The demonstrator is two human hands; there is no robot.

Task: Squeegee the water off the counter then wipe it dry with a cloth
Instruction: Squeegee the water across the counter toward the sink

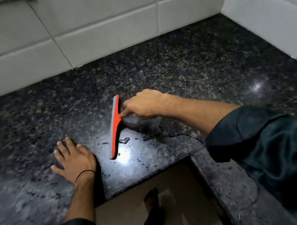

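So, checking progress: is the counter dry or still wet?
Wet: water droplets sit beside the squeegee on the counter.

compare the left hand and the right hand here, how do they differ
The left hand lies flat and open on the counter, fingers spread, holding nothing; the right hand is closed around the handle of the red squeegee. The left hand is nearer the counter's front edge, the right farther back. Both have bare forearms below dark sleeves.

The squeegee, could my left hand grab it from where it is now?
Probably yes. The left hand lies flat on the counter just beside the squeegee blade's near end, with nothing between them. But the right hand already holds the handle, so only the blade is free.
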